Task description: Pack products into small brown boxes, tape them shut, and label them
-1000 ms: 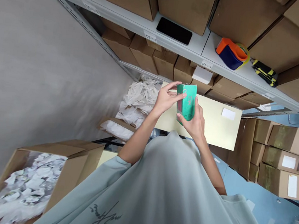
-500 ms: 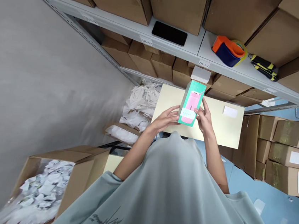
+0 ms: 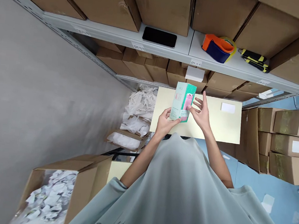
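A green and white product box (image 3: 178,101) with a pink bottle-like picture on its front is held upright over the cream table (image 3: 217,128). My left hand (image 3: 165,123) grips its lower left side, the thumb lying across the bottom front edge. At the box's right side is my right hand (image 3: 202,114), its fingers spread and raised, the thumb tip at the front face. Whether that thumb presses on the box I cannot tell. One printed side panel now faces me beside the picture panel.
Above the table, a shelf (image 3: 182,53) carries cardboard boxes, a black phone (image 3: 159,37), an orange and blue tape dispenser (image 3: 218,48) and black-yellow cutters (image 3: 255,60). A white label or paper (image 3: 228,108) lies on the table. Stacked cartons (image 3: 290,141) stand right; an open carton of paper scraps (image 3: 50,194) stands lower left.
The box has turned so its left side panel shows, and has shifted slightly left. My right hand's fingers have come away from its side and spread out.
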Demonstrator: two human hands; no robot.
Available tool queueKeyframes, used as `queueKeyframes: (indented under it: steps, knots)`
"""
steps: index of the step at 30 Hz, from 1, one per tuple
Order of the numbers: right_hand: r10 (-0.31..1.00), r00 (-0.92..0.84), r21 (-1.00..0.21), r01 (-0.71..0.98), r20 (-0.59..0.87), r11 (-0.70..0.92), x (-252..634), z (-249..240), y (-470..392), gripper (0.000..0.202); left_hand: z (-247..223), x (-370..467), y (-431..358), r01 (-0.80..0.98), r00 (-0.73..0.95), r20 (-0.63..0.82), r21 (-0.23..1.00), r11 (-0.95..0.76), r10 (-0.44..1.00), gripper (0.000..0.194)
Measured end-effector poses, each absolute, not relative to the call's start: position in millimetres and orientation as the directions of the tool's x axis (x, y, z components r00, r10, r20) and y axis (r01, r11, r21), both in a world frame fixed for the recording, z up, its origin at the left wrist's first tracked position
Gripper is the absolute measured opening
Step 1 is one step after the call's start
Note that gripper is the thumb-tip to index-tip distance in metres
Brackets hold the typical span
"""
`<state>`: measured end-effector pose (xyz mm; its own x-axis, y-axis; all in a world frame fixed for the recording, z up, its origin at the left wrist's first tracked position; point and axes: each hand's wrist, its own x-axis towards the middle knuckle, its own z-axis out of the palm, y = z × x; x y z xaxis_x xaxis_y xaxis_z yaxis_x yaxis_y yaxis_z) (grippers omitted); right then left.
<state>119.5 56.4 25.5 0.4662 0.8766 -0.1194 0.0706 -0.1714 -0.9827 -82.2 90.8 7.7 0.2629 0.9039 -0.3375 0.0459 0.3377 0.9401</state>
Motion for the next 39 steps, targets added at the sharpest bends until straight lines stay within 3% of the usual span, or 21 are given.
queueKeyframes:
  steps: [6,13,18,26,29,35,39]
  knots:
    - [0.888,0.46,-0.97,0.218,0.005,-0.108,118.8,35.3,71.2,0.108,10.3,-73.4,68.7,0.099,0.223,-0.213,0.976,0.196,0.951,0.087]
    - [0.907,0.417,-0.959,0.276,0.057,-0.067,146.6,20.6,68.8,0.094,-1.4,-79.6,58.7,-0.139,0.389,-0.308,0.912,0.386,0.868,0.063]
    - [0.9,0.436,-0.982,0.16,-0.023,-0.102,152.7,16.7,57.0,0.093,9.9,-88.7,63.9,-0.186,0.495,-0.352,0.85,0.493,0.794,0.059]
    - [0.883,0.448,-0.989,-0.025,-0.142,-0.146,149.5,26.0,53.3,0.092,8.8,-96.0,72.6,-0.239,0.532,-0.368,0.799,0.552,0.763,0.052]
    - [0.883,0.439,-0.985,-0.108,-0.168,-0.134,149.9,28.2,53.3,0.093,3.9,-100.5,76.9,-0.271,0.576,-0.405,0.725,0.633,0.71,0.042]
    - [0.9,0.408,-0.972,-0.225,-0.156,-0.066,139.5,24.6,57.8,0.09,-5.4,-97.2,77.4,-0.21,0.817,-0.399,0.465,0.86,0.416,0.051]
    - [0.915,0.389,-0.982,-0.182,-0.109,-0.039,131.8,24.7,61.5,0.09,-7.4,-94.8,73.4,-0.211,0.82,-0.394,0.468,0.858,0.416,0.057]
